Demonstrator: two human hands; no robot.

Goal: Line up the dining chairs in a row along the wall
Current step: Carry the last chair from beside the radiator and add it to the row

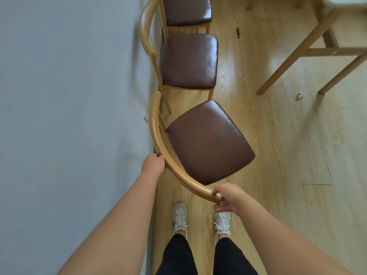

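Three wooden dining chairs with brown padded seats stand beside the grey wall (69, 96). The far chair (186, 10) and the middle chair (188, 60) sit square, backs to the wall. The near chair (208, 141) is turned at an angle, its seat pointing out into the room. My left hand (154, 165) grips its curved wooden backrest near the wall side. My right hand (228, 197) holds the backrest's near end, fingers curled around it.
A wooden table's legs (297, 56) stand at the upper right. A small dark item (238, 33) and a scrap of paper (299, 95) lie on the wooden floor. My feet in white sneakers (200, 219) are just behind the near chair.
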